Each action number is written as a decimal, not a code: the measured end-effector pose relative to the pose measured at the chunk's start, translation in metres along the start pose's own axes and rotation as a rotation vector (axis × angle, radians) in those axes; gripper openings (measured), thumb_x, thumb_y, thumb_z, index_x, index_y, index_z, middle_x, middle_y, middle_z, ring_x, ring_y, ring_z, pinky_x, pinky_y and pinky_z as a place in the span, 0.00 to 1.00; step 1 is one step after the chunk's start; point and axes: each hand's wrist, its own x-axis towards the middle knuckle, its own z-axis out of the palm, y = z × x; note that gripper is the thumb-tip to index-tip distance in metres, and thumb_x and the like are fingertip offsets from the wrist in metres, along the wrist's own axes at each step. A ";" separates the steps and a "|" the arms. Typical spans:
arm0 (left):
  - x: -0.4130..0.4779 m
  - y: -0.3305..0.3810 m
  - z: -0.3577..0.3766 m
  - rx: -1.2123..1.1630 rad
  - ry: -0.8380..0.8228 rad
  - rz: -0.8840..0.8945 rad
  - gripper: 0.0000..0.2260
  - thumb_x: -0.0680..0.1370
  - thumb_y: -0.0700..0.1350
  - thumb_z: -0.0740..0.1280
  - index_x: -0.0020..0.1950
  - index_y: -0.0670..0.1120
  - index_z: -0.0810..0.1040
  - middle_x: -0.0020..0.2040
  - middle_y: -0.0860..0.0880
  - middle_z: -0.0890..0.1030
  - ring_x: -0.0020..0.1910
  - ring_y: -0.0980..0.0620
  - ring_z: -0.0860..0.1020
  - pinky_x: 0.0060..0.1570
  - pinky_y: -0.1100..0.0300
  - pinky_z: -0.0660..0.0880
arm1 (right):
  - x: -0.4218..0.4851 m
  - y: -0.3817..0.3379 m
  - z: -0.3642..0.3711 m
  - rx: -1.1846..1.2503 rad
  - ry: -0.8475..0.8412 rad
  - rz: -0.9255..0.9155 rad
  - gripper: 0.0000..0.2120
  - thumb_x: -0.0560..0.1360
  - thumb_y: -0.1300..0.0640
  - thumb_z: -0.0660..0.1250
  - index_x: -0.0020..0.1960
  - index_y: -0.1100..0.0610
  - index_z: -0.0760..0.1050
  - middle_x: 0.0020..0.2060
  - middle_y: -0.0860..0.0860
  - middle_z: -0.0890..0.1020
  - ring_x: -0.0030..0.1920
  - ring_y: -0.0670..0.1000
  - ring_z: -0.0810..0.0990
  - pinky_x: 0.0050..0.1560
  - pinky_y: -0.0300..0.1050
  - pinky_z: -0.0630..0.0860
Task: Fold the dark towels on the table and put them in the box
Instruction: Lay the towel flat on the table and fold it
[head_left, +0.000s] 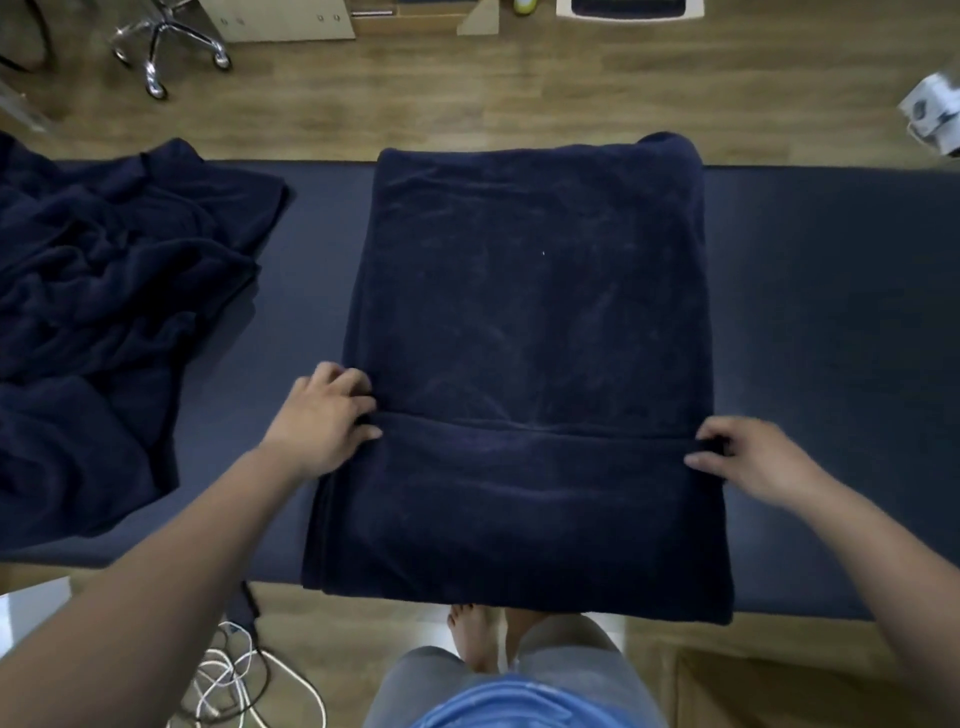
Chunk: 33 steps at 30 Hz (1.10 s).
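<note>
A dark navy towel lies flat across the middle of the dark table, its near part folded over into a band that hangs past the table's front edge. My left hand pinches the left end of that folded edge. My right hand pinches the right end of the same edge. A second dark towel lies crumpled in a heap on the table's left side. A brown cardboard box shows at the bottom right, below the table.
White and black cables lie on the wooden floor at the bottom left. An office chair base stands beyond the table at the top left. A white object sits at the far right. My bare feet are under the table's edge.
</note>
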 end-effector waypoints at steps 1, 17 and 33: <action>0.003 -0.012 -0.006 0.020 -0.070 -0.073 0.19 0.76 0.63 0.65 0.55 0.51 0.84 0.61 0.51 0.77 0.62 0.43 0.68 0.56 0.44 0.71 | 0.000 0.003 -0.008 0.050 0.022 0.027 0.08 0.72 0.51 0.75 0.42 0.52 0.77 0.40 0.49 0.82 0.44 0.53 0.81 0.43 0.47 0.72; -0.058 0.131 0.034 -0.174 0.322 0.221 0.19 0.74 0.48 0.67 0.65 0.47 0.75 0.71 0.41 0.74 0.71 0.39 0.69 0.68 0.38 0.65 | -0.056 -0.058 0.104 -0.234 0.440 -0.625 0.19 0.73 0.55 0.66 0.62 0.58 0.79 0.64 0.57 0.78 0.68 0.61 0.73 0.66 0.63 0.68; -0.099 0.047 0.053 -0.078 0.098 -0.511 0.29 0.79 0.54 0.53 0.78 0.42 0.63 0.79 0.39 0.60 0.78 0.36 0.57 0.72 0.32 0.52 | -0.053 -0.019 0.096 -0.415 0.481 -0.021 0.30 0.78 0.45 0.50 0.76 0.57 0.64 0.76 0.57 0.64 0.78 0.60 0.57 0.72 0.73 0.50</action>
